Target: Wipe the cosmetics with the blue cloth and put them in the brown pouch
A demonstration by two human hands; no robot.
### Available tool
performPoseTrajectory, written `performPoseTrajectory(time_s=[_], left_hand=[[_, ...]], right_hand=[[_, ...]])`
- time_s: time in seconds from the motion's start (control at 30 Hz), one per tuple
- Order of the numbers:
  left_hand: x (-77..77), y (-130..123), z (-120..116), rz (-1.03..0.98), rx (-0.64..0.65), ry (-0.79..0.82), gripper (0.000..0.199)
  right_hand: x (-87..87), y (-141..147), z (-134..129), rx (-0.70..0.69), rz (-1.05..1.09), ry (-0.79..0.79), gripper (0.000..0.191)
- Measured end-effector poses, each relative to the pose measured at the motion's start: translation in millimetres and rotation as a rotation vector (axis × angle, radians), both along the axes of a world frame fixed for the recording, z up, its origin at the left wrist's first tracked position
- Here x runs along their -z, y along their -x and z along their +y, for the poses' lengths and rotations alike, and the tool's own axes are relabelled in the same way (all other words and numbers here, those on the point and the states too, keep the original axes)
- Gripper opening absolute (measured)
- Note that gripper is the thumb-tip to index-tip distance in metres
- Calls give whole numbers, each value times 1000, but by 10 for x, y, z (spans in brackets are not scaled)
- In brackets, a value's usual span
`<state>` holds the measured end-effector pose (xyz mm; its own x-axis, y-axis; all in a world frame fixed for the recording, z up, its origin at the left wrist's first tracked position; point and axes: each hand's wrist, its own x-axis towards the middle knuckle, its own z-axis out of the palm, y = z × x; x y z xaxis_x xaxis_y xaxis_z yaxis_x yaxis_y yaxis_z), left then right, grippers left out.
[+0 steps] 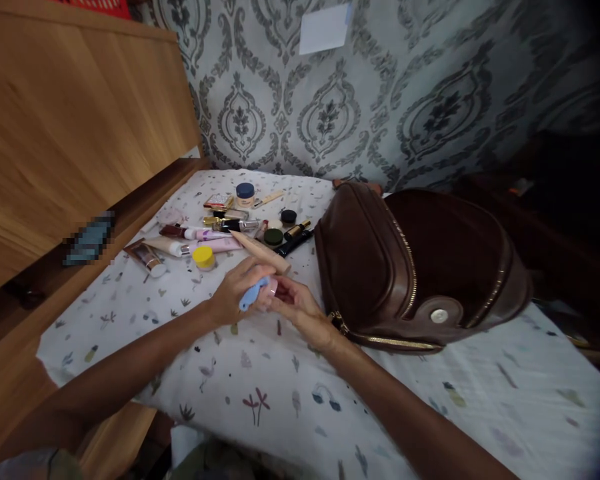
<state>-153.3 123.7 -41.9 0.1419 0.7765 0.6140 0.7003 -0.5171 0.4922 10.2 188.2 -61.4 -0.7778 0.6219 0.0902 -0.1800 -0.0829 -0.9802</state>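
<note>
My hands meet over the near side of the cosmetics. In my left hand (236,288) is a light blue piece (253,295), apparently a folded cloth, with the fingers curled round it. My right hand (303,312) grips a small pale pink container (271,288) against that cloth; fingers cover much of both. Just beyond my knuckles lies a beige squeeze tube (265,255). A small jar with a yellow lid (203,257) stands to the left of my left hand. Behind are a dark green-lidded jar (273,237) and a blue-lidded jar (245,193).
A brown leather bag (365,267) with gold zips lies right of my hands. More tubes, such as a brown one (146,257), spread over the patterned cloth (260,393). A wooden cabinet (80,100) borders the left; a patterned wall (325,113) rises behind.
</note>
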Motion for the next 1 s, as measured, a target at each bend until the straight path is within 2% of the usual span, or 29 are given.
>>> performPoseTrajectory(time_s=[0.13,0.23,0.33,0.4,0.5,0.67,0.8,1.0], left_hand=[[-29,-70,-17,-222,-100,129,28],[-52,-95,-4,-372,-142,304,35],[-68,-65,32,-466,-121,389,46],[-72,-26,44,-510,-116,418,51],[-56,36,36,-578,-121,479,55],[50,126,15,-717,-8,497,51],[118,177,-1,-746,13,546,46],[111,171,-14,-773,36,494,40]], right_hand=[[102,77,-84,126,-42,-168,41],[142,93,-128,266,-100,-430,44],[121,71,-134,363,-103,-736,45],[100,56,-125,371,-78,-822,45],[85,49,-111,370,-64,-780,47],[93,34,-99,364,-83,-663,49],[124,12,-86,379,-81,-607,52],[144,1,-69,342,-81,-548,57]])
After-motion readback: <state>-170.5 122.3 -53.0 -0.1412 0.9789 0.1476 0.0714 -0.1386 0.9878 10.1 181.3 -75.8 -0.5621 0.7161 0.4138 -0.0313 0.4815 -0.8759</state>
